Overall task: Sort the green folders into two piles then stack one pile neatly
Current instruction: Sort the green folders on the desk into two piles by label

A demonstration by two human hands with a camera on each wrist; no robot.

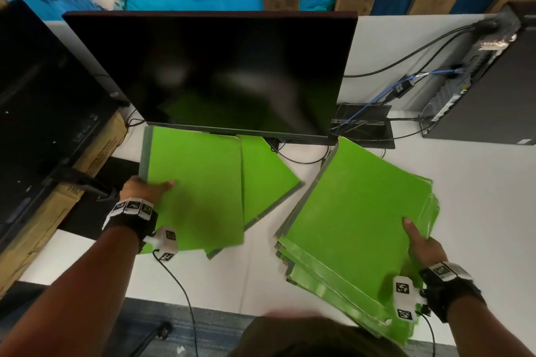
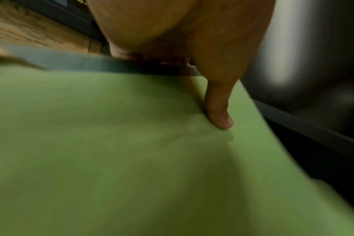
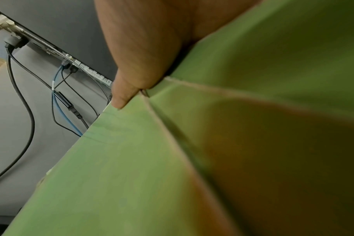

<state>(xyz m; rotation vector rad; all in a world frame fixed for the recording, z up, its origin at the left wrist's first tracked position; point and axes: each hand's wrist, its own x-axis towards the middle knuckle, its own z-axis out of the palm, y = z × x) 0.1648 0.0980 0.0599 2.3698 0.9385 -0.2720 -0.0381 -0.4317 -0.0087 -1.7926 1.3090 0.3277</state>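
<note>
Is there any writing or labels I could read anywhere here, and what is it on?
None can be read.
Cardboard box: dark print, too blurred.
Computer tower: small port labels, too small.
Wrist tags: black-and-white patterns, no words.
Green folders: no writing shows.

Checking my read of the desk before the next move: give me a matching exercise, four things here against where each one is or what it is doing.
Things:
1. left hand
2. right hand
3. monitor
4. computer tower

Places or states:
A. lies on its side at the desk's far right, cables plugged in
B. grips the thick, fanned right pile of folders
C. stands dark behind both piles
D. grips the top folder of the left pile at its left edge

Pairs: 1-D, 2-B, 3-C, 4-A
</note>
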